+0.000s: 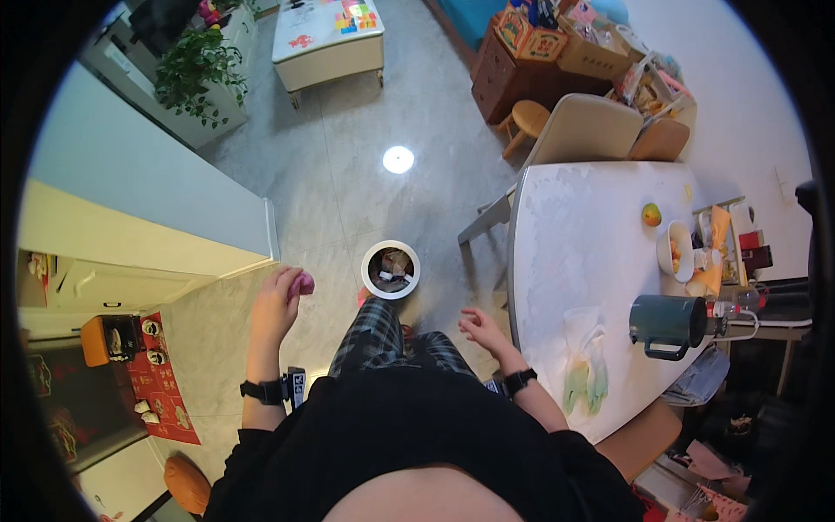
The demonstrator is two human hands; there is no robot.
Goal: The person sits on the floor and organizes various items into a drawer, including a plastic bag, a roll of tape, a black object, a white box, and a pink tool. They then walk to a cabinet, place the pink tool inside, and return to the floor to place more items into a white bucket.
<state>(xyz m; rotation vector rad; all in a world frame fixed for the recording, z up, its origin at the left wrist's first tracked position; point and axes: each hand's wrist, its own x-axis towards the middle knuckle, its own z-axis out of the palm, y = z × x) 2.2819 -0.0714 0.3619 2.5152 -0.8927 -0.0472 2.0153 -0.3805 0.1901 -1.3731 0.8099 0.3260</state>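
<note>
My left hand (277, 297) is curled around a small purple-pink thing (303, 284), perhaps a cloth; the fingers hide much of it. It is out to the left of a round bin (366, 277) with a white rim, and rubbish lies inside the bin. On the other side, my right hand (486, 331) hangs in the air with its fingers loosely apart and nothing in them. It is just left of the white dining table's edge (531, 248). The bin stands on the floor right in front of my knees.
Rubber gloves (587, 375), a dark green pitcher (662, 323), a white bowl of fruit (667, 254) and a mango (651, 214) are on the table. A chair (580, 130) stands at its far side. The wall corner (269, 228) juts out ahead on my left. A red mat (163, 391) lies at left.
</note>
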